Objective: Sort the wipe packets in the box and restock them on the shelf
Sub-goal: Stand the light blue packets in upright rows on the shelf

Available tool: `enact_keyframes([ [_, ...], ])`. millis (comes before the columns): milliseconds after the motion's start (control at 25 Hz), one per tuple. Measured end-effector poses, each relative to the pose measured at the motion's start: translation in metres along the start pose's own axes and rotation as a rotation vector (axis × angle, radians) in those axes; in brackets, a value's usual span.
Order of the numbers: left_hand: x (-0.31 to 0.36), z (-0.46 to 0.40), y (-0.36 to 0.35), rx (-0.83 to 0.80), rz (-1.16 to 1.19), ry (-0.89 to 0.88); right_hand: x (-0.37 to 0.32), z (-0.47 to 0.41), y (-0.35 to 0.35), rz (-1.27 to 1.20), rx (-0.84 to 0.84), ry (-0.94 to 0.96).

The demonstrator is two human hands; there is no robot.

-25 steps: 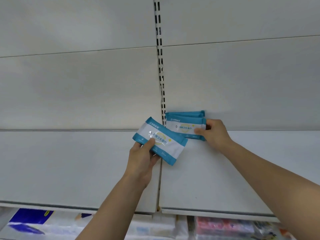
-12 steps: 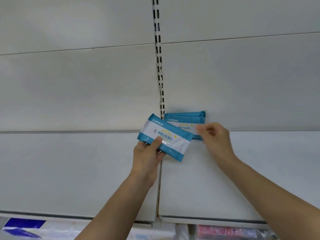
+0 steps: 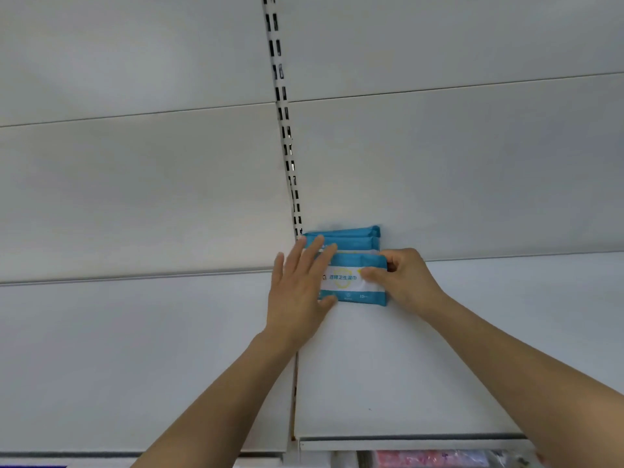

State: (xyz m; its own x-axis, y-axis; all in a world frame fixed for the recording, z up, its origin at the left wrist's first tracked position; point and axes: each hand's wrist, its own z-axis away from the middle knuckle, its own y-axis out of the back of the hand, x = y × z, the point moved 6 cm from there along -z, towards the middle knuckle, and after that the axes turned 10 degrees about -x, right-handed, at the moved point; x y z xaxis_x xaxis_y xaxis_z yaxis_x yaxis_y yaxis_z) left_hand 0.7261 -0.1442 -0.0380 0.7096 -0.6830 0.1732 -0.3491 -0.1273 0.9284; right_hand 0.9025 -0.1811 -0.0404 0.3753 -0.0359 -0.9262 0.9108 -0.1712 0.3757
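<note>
Head view showed the front packet [image 3: 351, 280] now standing on the shelf [image 3: 422, 359] against the row of packets [image 3: 342, 238] at the back panel [image 3: 439, 170], just right of the slotted upright [image 3: 287, 146]. A second before, the left hand [image 3: 299, 292] had held it tilted in the air at 9 o'clock of the row. Now that hand lay flat, fingers straight, pressing its left end, while the right hand [image 3: 403, 282] pinched its 3 o'clock end. This packet looked nearly restocked, needing only squaring.
</note>
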Motion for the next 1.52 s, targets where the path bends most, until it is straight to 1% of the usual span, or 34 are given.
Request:
enact_keyframes([
  [40, 0.000, -0.009, -0.006, -0.039, -0.098, -0.027, -0.003, -0.005, 0.000, 0.043, 0.010, 0.023],
  [80, -0.001, -0.017, -0.009, -0.030, -0.163, -0.045, -0.005, -0.009, 0.001, 0.096, 0.038, 0.042],
  [160, -0.002, -0.029, -0.012, 0.019, -0.266, -0.052, -0.006, -0.016, 0.004, 0.211, 0.117, 0.064],
  [240, -0.004, -0.034, -0.015, 0.088, -0.331, -0.041, -0.004, -0.014, 0.008, 0.343, 0.199, 0.043],
  [360, -0.001, -0.035, -0.015, 0.173, -0.347, -0.048, 0.002, -0.005, 0.014, 0.399, 0.238, -0.007],
  [440, 0.000, -0.034, -0.016, 0.196, -0.363, -0.054, 0.007, 0.004, 0.017, 0.434, 0.214, -0.028],
  [520, 0.000, -0.035, -0.013, 0.200, -0.375, -0.060, 0.009, 0.015, 0.019, 0.576, 0.155, -0.041],
  [640, 0.005, -0.031, -0.004, 0.160, -0.348, -0.065, 0.007, 0.043, 0.023, 0.798, 0.106, -0.048],
  [760, 0.030, -0.010, 0.004, 0.097, -0.252, -0.071, 0.006, 0.082, 0.034, 0.908, 0.168, 0.004],
  [880, 0.079, 0.027, 0.009, 0.103, -0.133, -0.099, 0.008, 0.135, 0.051, 0.947, 0.308, 0.094],
  [1040, 0.164, 0.071, 0.015, 0.152, 0.030, -0.162, 0.020, 0.212, 0.090, 0.940, 0.410, 0.128],
  [1200, 0.269, 0.110, 0.007, 0.182, 0.139, -0.347, 0.041, 0.300, 0.146, 0.982, 0.524, 0.145],
  [1280, 0.328, 0.127, -0.012, 0.152, 0.186, -0.404, 0.065, 0.349, 0.184, 0.973, 0.550, 0.107],
  [1360, 0.383, 0.141, -0.040, 0.084, 0.216, -0.424, 0.097, 0.395, 0.224, 0.955, 0.547, 0.041],
  [1440, 0.436, 0.155, -0.077, -0.014, 0.255, -0.426, 0.138, 0.440, 0.265, 0.914, 0.518, -0.075],
  [1520, 0.478, 0.167, -0.116, -0.132, 0.282, -0.391, 0.183, 0.479, 0.298, 0.855, 0.482, -0.209],
])
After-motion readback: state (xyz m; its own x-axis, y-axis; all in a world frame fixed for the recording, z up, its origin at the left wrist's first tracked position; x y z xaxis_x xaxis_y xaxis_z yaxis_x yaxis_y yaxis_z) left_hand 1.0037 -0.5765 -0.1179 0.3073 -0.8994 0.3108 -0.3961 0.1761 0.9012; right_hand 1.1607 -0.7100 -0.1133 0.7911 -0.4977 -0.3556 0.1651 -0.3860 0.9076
